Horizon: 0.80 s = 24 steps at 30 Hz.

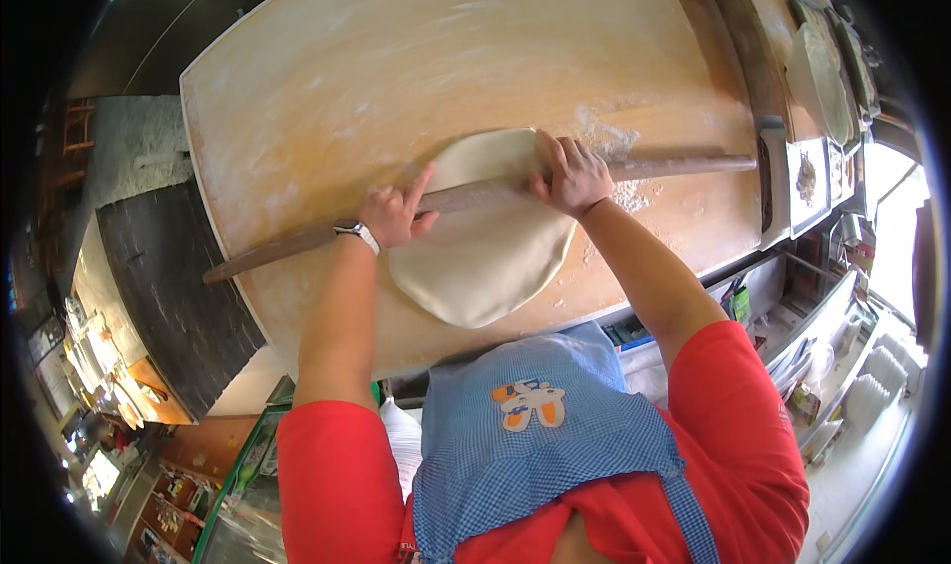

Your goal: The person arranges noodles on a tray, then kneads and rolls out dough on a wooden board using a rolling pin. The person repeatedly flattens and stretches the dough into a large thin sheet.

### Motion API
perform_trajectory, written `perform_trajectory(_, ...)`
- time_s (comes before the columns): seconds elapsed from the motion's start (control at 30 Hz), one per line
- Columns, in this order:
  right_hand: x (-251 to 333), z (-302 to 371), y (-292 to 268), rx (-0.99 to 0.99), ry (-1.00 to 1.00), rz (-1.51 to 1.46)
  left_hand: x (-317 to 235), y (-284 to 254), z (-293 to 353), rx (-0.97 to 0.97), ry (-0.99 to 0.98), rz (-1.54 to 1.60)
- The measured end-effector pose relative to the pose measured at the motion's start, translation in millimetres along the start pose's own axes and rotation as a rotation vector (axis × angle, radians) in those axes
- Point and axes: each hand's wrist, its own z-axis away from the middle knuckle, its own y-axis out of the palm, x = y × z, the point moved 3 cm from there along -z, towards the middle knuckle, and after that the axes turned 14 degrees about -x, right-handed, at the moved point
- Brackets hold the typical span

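A long wooden rolling pin (pixel 477 196) lies across a flat oval sheet of pale dough (pixel 485 272) on the floured wooden board. My left hand (pixel 394 215), with a watch at the wrist, rests on the pin near the dough's left edge. Its index finger points forward and its thumb sticks out, while the other fingers bend over the pin. Toward the dough's right edge, my right hand (pixel 575 176) grips the same pin, fingers reaching over its far side. Part of the dough shows beyond the pin, and a larger part on the near side.
Loose flour (pixel 606 133) is scattered on the wooden board (pixel 416 59), right of the dough. A large pale bowl (pixel 818 79) and trays stand past the board's right end. Stacked white dishes (pixel 872 391) sit at lower right. A dark counter (pixel 173 287) lies to the left.
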Motion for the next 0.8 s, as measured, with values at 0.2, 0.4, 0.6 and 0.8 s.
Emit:
perform_trajectory(0.2,-4,-8,20,0.067,0.125,0.077,21,-5,-21,-0.137,0.075,-0.019)
perform_trajectory(0.4,3,-5,25,0.061,0.403,-0.052,-2,10,-27,-0.152,-0.225,-0.074)
perform_trajectory(0.6,24,77,-20,0.018,0.587,0.028,-93,23,-32,-0.305,-0.256,-0.234)
perform_trajectory(0.8,33,84,-36,-0.251,0.395,0.002,-108,29,-54,-0.184,-0.142,-0.068)
